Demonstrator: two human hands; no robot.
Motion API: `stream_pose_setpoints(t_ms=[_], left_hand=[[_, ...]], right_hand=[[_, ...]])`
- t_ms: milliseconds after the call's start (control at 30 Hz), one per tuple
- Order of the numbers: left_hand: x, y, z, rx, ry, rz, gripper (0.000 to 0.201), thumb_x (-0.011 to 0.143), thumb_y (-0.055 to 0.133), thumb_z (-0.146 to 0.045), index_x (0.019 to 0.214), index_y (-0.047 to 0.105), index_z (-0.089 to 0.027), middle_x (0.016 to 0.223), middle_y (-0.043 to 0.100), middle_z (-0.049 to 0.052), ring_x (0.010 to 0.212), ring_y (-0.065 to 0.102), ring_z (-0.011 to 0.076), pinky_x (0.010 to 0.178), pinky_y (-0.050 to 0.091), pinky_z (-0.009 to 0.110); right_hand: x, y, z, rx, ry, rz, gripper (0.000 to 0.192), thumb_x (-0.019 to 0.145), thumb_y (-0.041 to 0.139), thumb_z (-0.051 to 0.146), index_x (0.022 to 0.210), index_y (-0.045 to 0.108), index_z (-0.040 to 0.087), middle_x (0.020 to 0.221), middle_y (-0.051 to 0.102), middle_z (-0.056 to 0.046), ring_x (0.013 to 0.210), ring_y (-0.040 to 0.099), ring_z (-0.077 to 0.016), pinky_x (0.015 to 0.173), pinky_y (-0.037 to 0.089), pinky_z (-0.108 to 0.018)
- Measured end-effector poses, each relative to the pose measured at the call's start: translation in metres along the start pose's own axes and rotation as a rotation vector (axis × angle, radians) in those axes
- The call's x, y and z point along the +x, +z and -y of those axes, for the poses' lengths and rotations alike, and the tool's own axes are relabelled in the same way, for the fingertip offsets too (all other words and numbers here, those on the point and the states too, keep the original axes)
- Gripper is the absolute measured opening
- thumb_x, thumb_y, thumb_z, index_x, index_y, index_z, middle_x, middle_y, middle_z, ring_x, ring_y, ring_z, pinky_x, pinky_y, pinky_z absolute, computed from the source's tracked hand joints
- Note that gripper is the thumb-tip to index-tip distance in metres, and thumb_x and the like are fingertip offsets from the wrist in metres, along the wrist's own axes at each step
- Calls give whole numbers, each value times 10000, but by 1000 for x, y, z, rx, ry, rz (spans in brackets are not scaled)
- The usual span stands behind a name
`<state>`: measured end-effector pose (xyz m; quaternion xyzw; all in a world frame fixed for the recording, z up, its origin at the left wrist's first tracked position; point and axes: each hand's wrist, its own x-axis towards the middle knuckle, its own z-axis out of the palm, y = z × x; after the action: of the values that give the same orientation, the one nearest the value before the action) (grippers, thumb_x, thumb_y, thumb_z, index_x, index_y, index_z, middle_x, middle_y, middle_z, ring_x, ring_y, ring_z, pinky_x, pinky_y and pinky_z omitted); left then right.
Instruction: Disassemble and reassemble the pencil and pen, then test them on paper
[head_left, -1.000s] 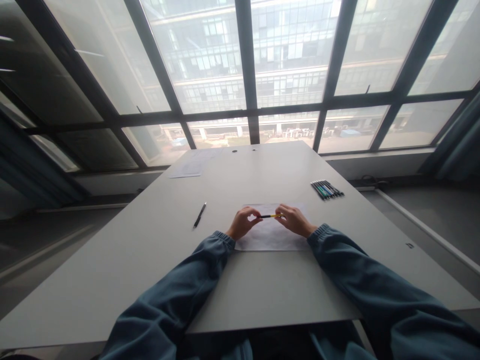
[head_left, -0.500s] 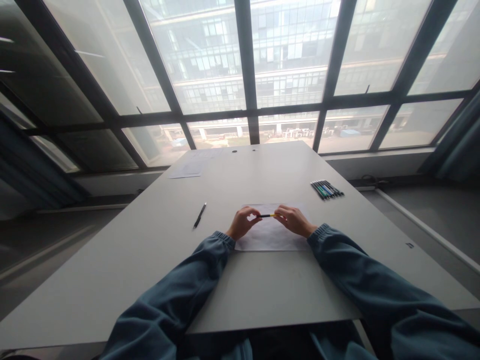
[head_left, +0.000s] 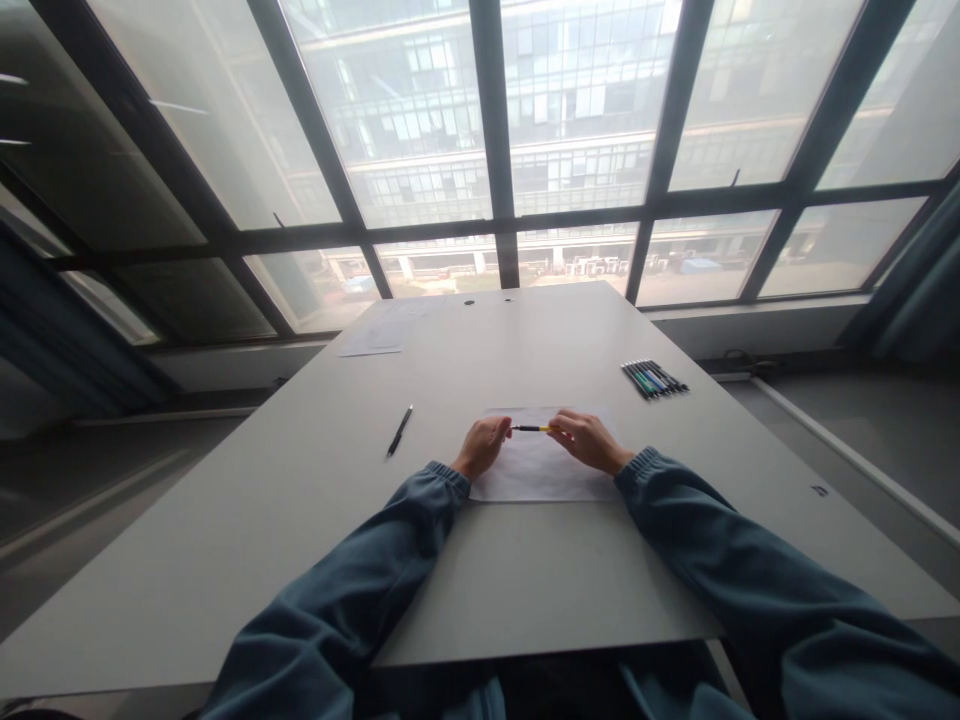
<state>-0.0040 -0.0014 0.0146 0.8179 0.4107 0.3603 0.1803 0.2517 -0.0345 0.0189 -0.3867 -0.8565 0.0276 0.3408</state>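
The yellow-and-black pen [head_left: 534, 429] lies crosswise, its long axis running left to right just above the paper sheet [head_left: 540, 470] on the counter [head_left: 300, 520]. The right hand [head_left: 591, 441] pinches its yellow end; the left hand [head_left: 484, 446] seems closed on the dark tip.

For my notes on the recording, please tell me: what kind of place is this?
Probably an office or meeting room: a long grey table beside a wall of big windows, with paper and a row of pens.

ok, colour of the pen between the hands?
Yellow and black pen, held by both hands; head view.
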Motion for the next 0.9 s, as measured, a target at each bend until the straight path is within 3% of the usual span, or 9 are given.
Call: stream_pose_setpoints(t_ms=[267, 900], left_hand=[[-1, 2, 2, -9, -19, 31, 625, 978, 367, -573, 550, 567, -164, 511, 516, -24, 530, 488, 118, 571, 328, 247], [1, -3, -9, -32, 124, -9, 447, 951, 528, -490, 673, 634, -156, 662, 622, 10, 624, 520, 122, 640, 403, 242]], right_hand=[[0, 1, -2, 2, -19, 12, 168, 999, 499, 288, 925, 625, 204, 865, 639, -41, 699, 572, -134, 656, 386, -232], [0, 0, -1, 27, -11, 8, 175, 1002, 497, 291, 954, 641, 205, 882, 651, -49, 715, 586, -140, 671, 400, -238]])
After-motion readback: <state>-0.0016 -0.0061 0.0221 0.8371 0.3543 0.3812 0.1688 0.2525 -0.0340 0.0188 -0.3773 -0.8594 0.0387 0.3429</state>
